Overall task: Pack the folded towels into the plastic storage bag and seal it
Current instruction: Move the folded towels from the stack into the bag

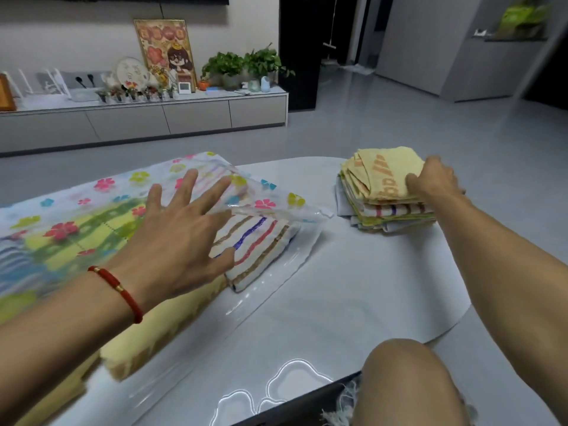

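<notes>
While both arms reach out over the pale table (353, 302), the scene reads, biggest thing first:

Storage bag (92, 195): clear plastic printed with pink, green, blue and yellow flowers, lying flat on the left half of the table; its mouth faces right, the upper flap lifted at the corner.
Towels in the bag: a striped towel (261, 250), white with brown, blue and red stripes, sits in the open mouth; a pale yellow towel (147, 342) lies nearer, at the bag's near edge; green and yellow cloth shows blurred through the plastic further left.
Towel stack (384, 195): folded towels piled at the far right of the table, well apart from the bag; the top one is yellow with orange lettering, a red and blue striped one shows below it.
Left hand (178, 232): fingers spread wide and straight, over the bag's lifted flap; whether it touches the plastic cannot be told.
Right hand (433, 182): fingers curled onto the right edge of the top yellow towel, gripping it.
Bracelet (120, 287): red cord with gold beads on the left wrist.
</notes>
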`<state>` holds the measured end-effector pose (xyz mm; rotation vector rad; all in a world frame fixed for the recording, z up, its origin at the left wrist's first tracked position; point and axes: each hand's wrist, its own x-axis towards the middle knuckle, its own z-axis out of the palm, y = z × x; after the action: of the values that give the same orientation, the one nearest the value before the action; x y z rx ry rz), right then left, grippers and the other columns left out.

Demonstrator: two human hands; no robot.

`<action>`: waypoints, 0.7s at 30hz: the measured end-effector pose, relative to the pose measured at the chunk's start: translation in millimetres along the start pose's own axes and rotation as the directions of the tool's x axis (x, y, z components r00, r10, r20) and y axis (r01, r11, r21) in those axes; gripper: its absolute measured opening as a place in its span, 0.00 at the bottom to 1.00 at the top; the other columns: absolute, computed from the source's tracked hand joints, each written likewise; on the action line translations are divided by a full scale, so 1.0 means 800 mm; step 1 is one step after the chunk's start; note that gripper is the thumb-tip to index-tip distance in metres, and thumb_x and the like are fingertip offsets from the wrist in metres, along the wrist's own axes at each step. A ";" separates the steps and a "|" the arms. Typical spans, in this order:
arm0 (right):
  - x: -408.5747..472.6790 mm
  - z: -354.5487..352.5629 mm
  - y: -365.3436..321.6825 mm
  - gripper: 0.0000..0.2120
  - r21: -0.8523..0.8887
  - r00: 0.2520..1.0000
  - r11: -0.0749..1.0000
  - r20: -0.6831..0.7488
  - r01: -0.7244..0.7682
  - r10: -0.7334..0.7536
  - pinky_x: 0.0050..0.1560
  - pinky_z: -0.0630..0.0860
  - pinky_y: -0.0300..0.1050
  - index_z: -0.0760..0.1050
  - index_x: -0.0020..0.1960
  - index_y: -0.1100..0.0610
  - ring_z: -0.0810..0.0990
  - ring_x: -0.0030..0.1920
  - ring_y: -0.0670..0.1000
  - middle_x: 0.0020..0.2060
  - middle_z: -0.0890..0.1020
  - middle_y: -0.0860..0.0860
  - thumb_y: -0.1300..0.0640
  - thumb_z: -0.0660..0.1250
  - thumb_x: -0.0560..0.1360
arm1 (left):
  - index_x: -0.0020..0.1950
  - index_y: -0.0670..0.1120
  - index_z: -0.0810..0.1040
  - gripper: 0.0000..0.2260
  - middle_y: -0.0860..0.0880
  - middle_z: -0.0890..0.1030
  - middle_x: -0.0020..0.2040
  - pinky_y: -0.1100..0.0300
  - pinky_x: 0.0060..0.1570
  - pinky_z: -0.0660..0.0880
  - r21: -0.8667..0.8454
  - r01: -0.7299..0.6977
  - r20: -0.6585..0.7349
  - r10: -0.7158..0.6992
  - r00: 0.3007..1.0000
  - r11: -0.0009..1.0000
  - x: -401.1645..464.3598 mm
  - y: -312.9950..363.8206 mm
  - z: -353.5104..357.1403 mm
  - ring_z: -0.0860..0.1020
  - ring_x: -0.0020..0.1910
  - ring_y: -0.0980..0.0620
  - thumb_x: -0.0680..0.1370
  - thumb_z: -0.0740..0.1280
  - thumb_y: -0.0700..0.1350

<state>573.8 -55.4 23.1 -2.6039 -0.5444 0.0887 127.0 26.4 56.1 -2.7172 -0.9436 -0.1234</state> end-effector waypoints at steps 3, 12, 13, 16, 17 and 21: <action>0.008 0.005 0.001 0.21 -0.076 0.992 0.994 -0.085 0.084 -0.091 0.65 0.68 0.59 0.70 0.68 0.56 0.75 0.63 0.66 0.61 0.79 0.62 0.60 0.68 0.76 | 0.70 0.58 0.71 0.28 0.50 0.47 0.81 0.30 0.71 0.50 0.024 0.019 0.030 -0.020 0.999 1.000 -0.007 -0.001 0.006 0.43 0.79 0.40 0.73 0.54 0.67; -0.018 -0.048 0.006 0.25 0.601 0.855 0.783 0.481 -0.161 -0.193 0.39 0.85 0.47 0.73 0.71 0.46 0.82 0.51 0.54 0.65 0.79 0.56 0.64 0.68 0.77 | 0.74 0.55 0.65 0.30 0.52 0.49 0.81 0.29 0.70 0.53 0.045 0.104 0.121 -0.109 0.987 0.994 -0.032 -0.012 0.006 0.46 0.79 0.40 0.75 0.53 0.66; -0.033 -0.056 0.011 0.23 0.644 0.798 0.726 0.558 -0.241 -0.229 0.38 0.85 0.47 0.75 0.70 0.47 0.83 0.50 0.54 0.65 0.80 0.56 0.65 0.64 0.79 | 0.74 0.54 0.64 0.30 0.52 0.49 0.81 0.28 0.70 0.53 0.034 0.101 0.112 -0.104 0.988 0.994 -0.030 -0.014 -0.001 0.47 0.79 0.40 0.75 0.54 0.65; -0.085 -0.078 0.027 0.19 0.714 0.701 0.609 0.627 -0.345 -0.338 0.42 0.85 0.49 0.81 0.63 0.51 0.85 0.49 0.55 0.66 0.81 0.57 0.65 0.62 0.77 | 0.72 0.49 0.68 0.28 0.53 0.50 0.81 0.27 0.69 0.54 -0.031 0.100 0.076 -0.098 0.992 0.994 -0.023 -0.018 -0.028 0.49 0.78 0.39 0.76 0.59 0.62; -0.105 -0.085 0.031 0.19 0.718 0.667 0.599 0.643 -0.355 -0.375 0.41 0.85 0.49 0.83 0.62 0.51 0.86 0.48 0.55 0.64 0.82 0.57 0.64 0.62 0.75 | 0.70 0.48 0.70 0.27 0.53 0.50 0.81 0.26 0.68 0.54 -0.059 0.102 0.065 -0.098 0.993 0.993 -0.021 -0.019 -0.037 0.50 0.78 0.39 0.75 0.60 0.61; -0.191 -0.102 0.025 0.20 0.635 0.485 0.749 0.723 -0.186 -0.492 0.46 0.85 0.48 0.85 0.60 0.52 0.87 0.51 0.54 0.59 0.86 0.52 0.64 0.60 0.76 | 0.68 0.46 0.72 0.25 0.53 0.51 0.81 0.26 0.67 0.56 -0.121 0.098 0.078 -0.089 0.993 0.988 -0.015 -0.027 -0.069 0.50 0.78 0.39 0.75 0.63 0.58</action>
<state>453.3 -167.1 80.8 -1.5972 -0.8954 1.3649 104.6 20.4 112.1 -2.8080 -1.1203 -0.1056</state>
